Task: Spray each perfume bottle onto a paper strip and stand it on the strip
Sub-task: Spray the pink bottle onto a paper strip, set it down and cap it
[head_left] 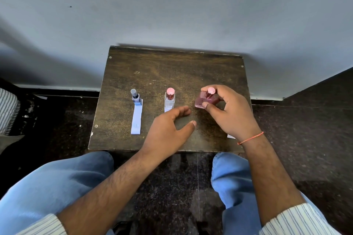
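Three perfume bottles are on a small dark wooden table (152, 66). A grey-capped bottle (136, 97) stands on the far end of a pale blue paper strip (136, 120) at the left. A clear bottle with a pink cap (169, 98) stands in the middle on a strip that my left hand (168, 131) mostly hides. My left hand rests open on the table, fingers spread. My right hand (229, 110) grips a squat pink bottle (205, 99) at the right, thumb on its front. A white strip corner (230, 136) shows beneath my right wrist.
A grey wall rises right behind the table. The floor around is dark speckled stone. My knees in blue jeans sit below the table's near edge. A striped cloth lies at the far left.
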